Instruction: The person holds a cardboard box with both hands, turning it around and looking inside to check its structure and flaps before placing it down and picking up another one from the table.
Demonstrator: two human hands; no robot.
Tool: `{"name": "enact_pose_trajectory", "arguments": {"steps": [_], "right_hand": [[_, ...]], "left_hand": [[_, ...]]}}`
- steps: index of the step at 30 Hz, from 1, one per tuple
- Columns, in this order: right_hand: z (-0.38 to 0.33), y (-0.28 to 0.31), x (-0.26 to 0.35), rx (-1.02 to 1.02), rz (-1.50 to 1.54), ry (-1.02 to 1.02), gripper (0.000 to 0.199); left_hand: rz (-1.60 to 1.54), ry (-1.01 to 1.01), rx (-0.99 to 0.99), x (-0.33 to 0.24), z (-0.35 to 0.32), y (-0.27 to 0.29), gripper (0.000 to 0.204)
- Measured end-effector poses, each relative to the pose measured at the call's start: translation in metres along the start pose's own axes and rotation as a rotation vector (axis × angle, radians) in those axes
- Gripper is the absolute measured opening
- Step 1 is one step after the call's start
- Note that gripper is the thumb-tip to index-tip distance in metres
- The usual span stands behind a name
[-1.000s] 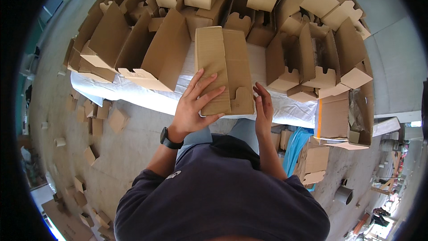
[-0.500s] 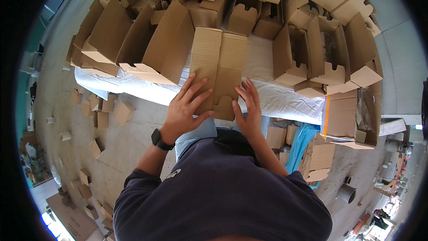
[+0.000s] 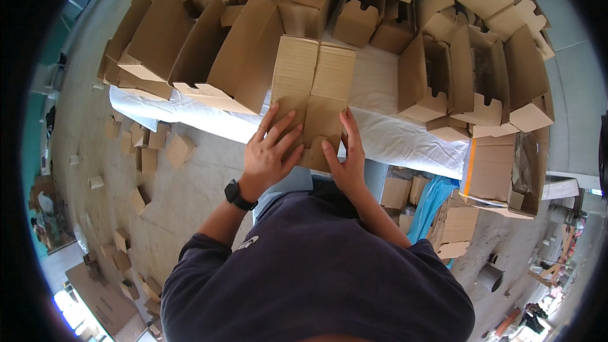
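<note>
A closed, narrow brown cardboard box [image 3: 326,79] lies in front of me, its long seam running away from my body. My left hand [image 3: 272,152] rests on its near left part, fingers spread and stretched over the cardboard. At the near right corner, my right hand [image 3: 347,155] grips the box, its thumb on the top face by the end flap and its fingers along the right side. The underside of the box is hidden. A dark watch [image 3: 239,195] is on my left wrist.
Open cardboard boxes [image 3: 247,57] crowd the table's left and back, with more open boxes [image 3: 481,82] at right. White cloth [image 3: 405,142] covers the table. Small cardboard pieces [image 3: 182,150] lie on the floor at left. Blue plastic [image 3: 430,206] and a larger carton [image 3: 497,168] are lower right.
My right thumb has moved from beside the box onto its top face, over the notched end flap. My left hand stays spread on the box. The whole view has shifted slightly.
</note>
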State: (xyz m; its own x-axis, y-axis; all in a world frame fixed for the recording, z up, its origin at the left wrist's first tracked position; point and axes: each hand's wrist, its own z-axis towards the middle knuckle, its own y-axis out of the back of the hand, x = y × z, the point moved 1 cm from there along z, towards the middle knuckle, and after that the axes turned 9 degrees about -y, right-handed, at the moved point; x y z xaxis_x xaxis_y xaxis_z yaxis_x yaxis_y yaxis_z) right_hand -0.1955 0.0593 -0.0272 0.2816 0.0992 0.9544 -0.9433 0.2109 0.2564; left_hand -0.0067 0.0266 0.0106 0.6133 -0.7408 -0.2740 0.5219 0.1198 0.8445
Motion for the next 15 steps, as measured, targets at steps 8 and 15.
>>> {"name": "enact_pose_trajectory", "arguments": {"steps": [8,15], "right_hand": [[0.001,-0.003,0.003,-0.024,-0.098,0.094,0.060],[-0.001,0.001,-0.002,0.036,0.066,0.068,0.066]], "left_hand": [[-0.046,0.038,0.040,-0.004,0.001,0.007,0.034],[-0.062,-0.005,-0.096,0.004,-0.004,0.009,0.036]]}}
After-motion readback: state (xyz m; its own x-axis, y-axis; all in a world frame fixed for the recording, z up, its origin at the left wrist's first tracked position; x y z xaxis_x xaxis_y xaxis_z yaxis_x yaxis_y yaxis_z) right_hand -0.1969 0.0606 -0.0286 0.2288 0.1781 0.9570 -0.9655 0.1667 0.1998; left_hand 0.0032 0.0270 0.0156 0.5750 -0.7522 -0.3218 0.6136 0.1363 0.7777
